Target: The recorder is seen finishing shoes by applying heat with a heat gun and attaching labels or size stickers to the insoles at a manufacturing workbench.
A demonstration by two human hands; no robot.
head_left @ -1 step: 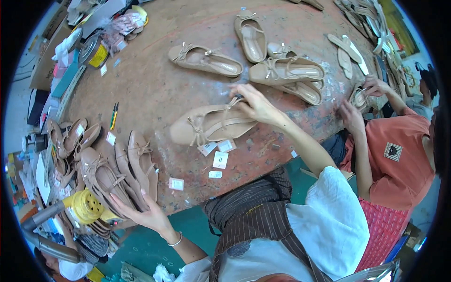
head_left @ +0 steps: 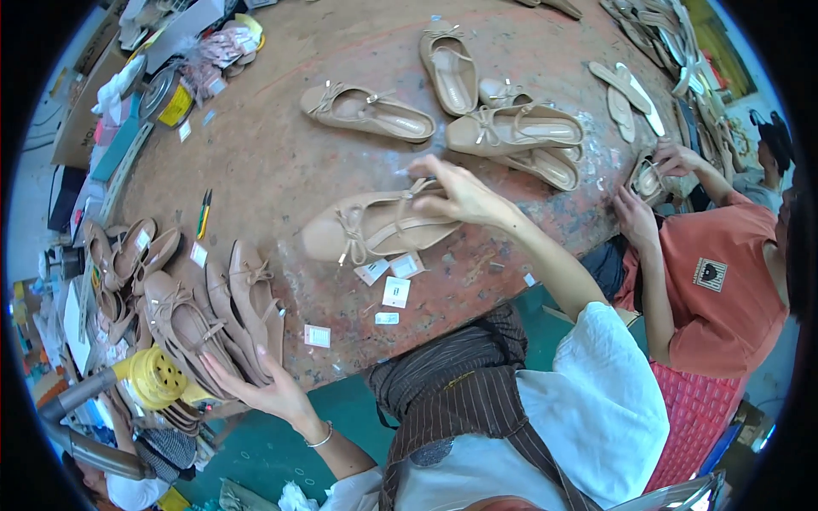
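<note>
From the head view, the right hand (head_left: 456,194) reaches out over the brown tabletop (head_left: 273,162) and rests on the heel end of a beige bow-front flat shoe (head_left: 375,228), its grip closed loosely around the thin ankle strap there; the shoe lies flat near the middle of the tabletop, toe pointing to the person's left. Just beside it, toward the near edge, lie several small white paper tags (head_left: 394,289). The left hand (head_left: 260,387) sits low at the near edge, fingers spread open, touching the row of matching beige shoes (head_left: 217,319) lined up there, gripping nothing that I can see. A yellow perforated nozzle (head_left: 153,377) lies just left of that hand. More beige shoes (head_left: 511,128) sit farther back, and at the right a person in an orange shirt (head_left: 724,281) handles another shoe.
</note>
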